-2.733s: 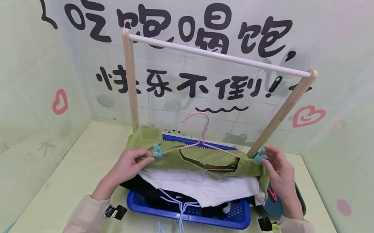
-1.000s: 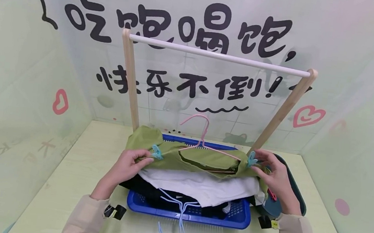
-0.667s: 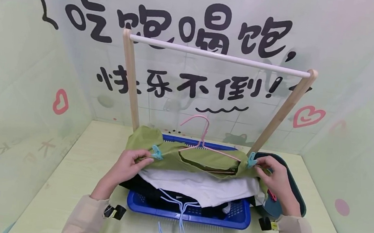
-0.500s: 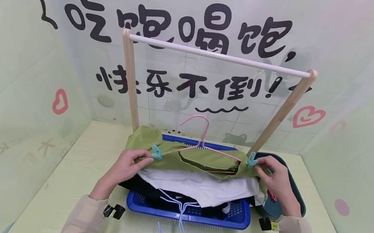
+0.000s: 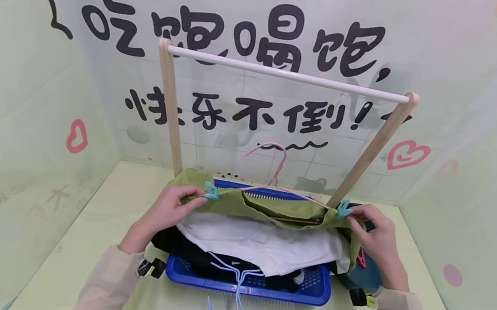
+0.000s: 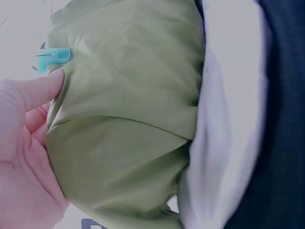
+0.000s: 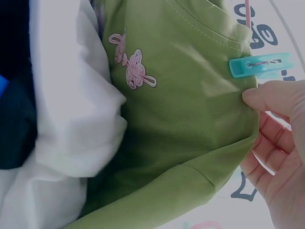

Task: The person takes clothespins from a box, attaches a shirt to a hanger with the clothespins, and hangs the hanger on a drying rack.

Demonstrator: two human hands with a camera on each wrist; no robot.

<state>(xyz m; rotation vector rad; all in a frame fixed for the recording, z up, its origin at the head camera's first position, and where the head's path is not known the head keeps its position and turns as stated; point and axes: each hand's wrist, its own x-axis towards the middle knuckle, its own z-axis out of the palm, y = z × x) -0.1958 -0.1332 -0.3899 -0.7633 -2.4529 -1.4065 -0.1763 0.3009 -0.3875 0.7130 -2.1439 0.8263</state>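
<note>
A green shirt [image 5: 227, 207] is stretched between my two hands, with a pink hanger [image 5: 283, 161] rising from its neck opening. My left hand [image 5: 173, 207] pinches the shirt at one shoulder, thumb on top, right beside a light-blue clothespin [image 5: 211, 190]. At the other shoulder my right hand [image 5: 379, 237] pinches the fabric close to a second blue clothespin [image 5: 343, 210]. In the right wrist view, pink rabbit-like patches [image 7: 135, 70] show on the shirt's front. A white garment [image 5: 261, 243] lies just below the shirt, over dark cloth [image 5: 183, 246].
A blue basket [image 5: 247, 290] holds the clothes, with light-blue hangers [image 5: 238, 302] hooked over its front. Behind stands a rack with wooden posts and a white rod [image 5: 285, 73]. To the right, a dark tray [image 5: 361, 275] carries a pink clothespin [image 5: 361, 258].
My right hand first moved inward along the shoulder with its clothespin. Now both hands have raised the green shirt and pink hanger slightly, uncovering more of the white garment.
</note>
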